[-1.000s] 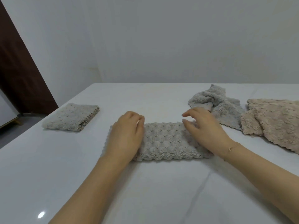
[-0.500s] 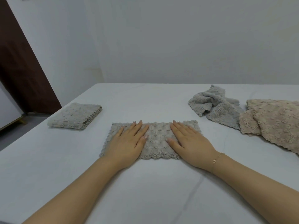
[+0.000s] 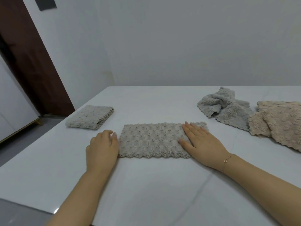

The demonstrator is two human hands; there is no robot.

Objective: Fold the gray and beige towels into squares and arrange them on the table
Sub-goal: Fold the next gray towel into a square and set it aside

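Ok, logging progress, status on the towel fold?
Right hand flat on half-folded gray towel. Left hand curled at its left edge. Nothing in the way.

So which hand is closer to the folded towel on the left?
Left. The left hand lies just right of the folded towel, apart from it; the right hand lies farther right.

The white table (image 3: 146, 185) had free room at the front, betw. the two forearms, & along the far edge by the wall. The half-folded gray towel (image 3: 154, 141) took the centre, w/ the left hand (image 3: 101, 149) at its left end & the right hand (image 3: 200, 142) flat on its right end. A folded gray towel (image 3: 90, 117) blocked the far left; a crumpled gray towel (image 3: 223, 106) & beige towels (image 3: 280, 121) filled the right side.
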